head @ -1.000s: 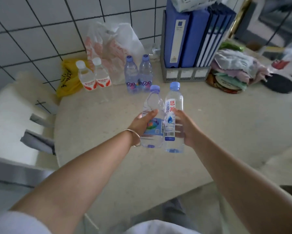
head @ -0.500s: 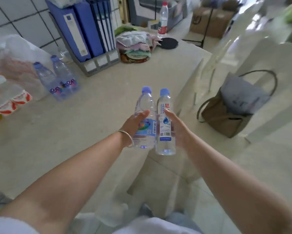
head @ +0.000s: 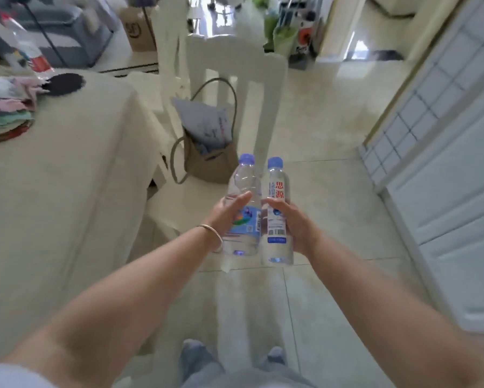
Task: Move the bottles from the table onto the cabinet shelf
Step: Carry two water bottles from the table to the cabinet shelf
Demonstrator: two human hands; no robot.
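Observation:
I hold two clear water bottles with blue caps upright, side by side, over the tiled floor. My left hand (head: 226,212) grips the rounder bottle with a colourful label (head: 245,191). My right hand (head: 296,222) grips the slimmer bottle with a white label and red characters (head: 277,191). The beige table (head: 53,191) lies to my left. A white cabinet with panelled doors (head: 453,177) stands at the right. Its shelf is not in view.
A white chair (head: 252,88) stands just ahead with a brown handbag (head: 210,161) on its seat. On the table's far part lie folded cloths (head: 5,113), a black round mat (head: 63,84) and a red-labelled bottle (head: 31,51). Tiled floor stretches ahead and right.
My view has swung right, away from the table and its remaining bottles, toward the chair and cabinet. Both hands keep the same two bottles, now over the floor.

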